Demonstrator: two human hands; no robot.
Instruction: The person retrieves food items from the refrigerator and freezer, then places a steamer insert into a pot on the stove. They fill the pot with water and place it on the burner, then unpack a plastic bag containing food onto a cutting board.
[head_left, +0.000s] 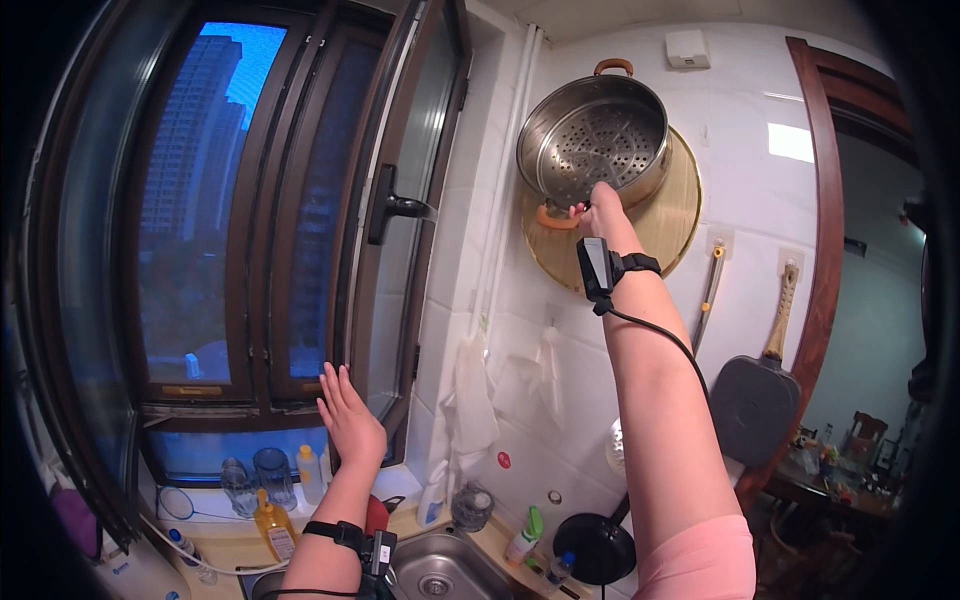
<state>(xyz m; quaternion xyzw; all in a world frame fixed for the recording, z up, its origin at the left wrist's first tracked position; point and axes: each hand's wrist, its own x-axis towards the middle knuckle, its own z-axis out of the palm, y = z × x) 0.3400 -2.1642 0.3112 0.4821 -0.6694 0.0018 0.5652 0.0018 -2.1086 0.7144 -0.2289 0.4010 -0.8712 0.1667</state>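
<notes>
My right hand (598, 210) is raised high against the tiled wall, its fingers closed at the lower handle of a stainless-steel steamer pot (652, 169). The pot's mouth is tilted towards me, showing its perforated base; two brown handles sit at opposite sides of the rim. Partly covered by it, a round wooden board (679, 225) with a gold-coloured edge is against the wall. My left hand (354, 424) holds nothing, fingers extended, in front of the brown window frame (341, 300); whether it touches the frame I cannot tell.
An open window sash with a black handle (405, 206) stands left of the pot. Below are a metal sink (442, 562), a yellow pump bottle (274, 529), glass jugs (275, 480) and a black frying pan (592, 547). A square griddle pan (754, 409) hangs beside the doorway.
</notes>
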